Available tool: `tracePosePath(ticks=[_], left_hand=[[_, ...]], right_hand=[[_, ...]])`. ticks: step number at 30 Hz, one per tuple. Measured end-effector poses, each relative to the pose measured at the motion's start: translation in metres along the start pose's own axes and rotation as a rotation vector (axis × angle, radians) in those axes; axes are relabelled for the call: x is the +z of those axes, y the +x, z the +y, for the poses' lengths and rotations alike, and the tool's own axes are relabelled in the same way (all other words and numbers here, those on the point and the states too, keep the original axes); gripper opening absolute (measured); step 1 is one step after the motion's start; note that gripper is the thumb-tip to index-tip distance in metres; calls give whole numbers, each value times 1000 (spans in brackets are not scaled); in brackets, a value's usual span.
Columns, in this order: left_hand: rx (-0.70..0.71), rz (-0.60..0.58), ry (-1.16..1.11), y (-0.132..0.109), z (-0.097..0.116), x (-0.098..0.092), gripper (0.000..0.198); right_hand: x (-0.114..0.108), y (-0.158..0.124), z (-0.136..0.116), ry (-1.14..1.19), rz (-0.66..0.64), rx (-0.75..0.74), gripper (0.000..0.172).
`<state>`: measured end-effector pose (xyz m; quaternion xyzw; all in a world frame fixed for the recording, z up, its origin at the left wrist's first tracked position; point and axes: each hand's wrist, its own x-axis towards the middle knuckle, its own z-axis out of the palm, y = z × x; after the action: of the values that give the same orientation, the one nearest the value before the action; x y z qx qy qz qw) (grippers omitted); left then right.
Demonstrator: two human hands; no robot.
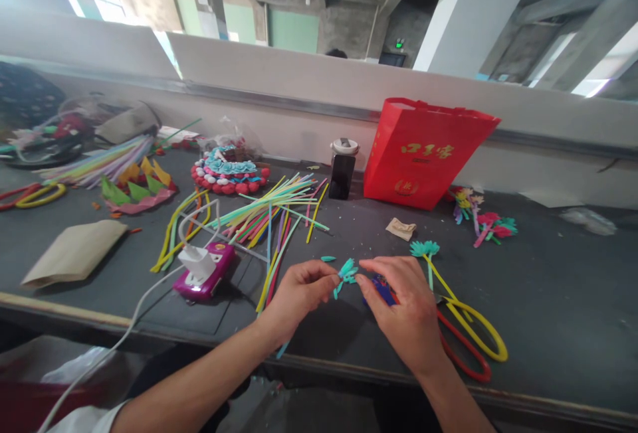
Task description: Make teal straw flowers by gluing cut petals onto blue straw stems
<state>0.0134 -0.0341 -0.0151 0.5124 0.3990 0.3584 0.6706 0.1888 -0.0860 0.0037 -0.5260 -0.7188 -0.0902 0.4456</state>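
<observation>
Our dark table point(563, 300) has a pale front edge crossed by both forearms, with a broad stretch reaching right. Toward the back, a red bag point(428, 154) stands upright. Our right hand point(406, 293) has thumb and forefinger parted; our left hand point(306, 287) has them pinched closed. Scissors point(503, 353) lie beside our right wrist, handles near the front edge. Between our hands is a teal flower point(347, 272), gripped by the left; whether the right touches it, we cannot tell. One petal point(328, 258) lies just beyond.
</observation>
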Motion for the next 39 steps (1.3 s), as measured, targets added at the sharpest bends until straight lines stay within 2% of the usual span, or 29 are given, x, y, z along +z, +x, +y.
tracePosePath(ticks=[9, 15, 23, 39], left_hand=[[4, -2, 14, -1, 1, 1, 26], [-8, -13, 15, -1, 1, 1, 25], [26, -22, -13, -1, 0, 0, 22], [31, -15, -4, 0, 2, 0, 22]], right_hand=[[3, 0, -1, 16, -41, -11, 4], [5, -1, -1, 127, -62, 78, 8], [9, -2, -5, 162, -16, 115, 9], [17, -7, -8, 55, 48, 84, 7]])
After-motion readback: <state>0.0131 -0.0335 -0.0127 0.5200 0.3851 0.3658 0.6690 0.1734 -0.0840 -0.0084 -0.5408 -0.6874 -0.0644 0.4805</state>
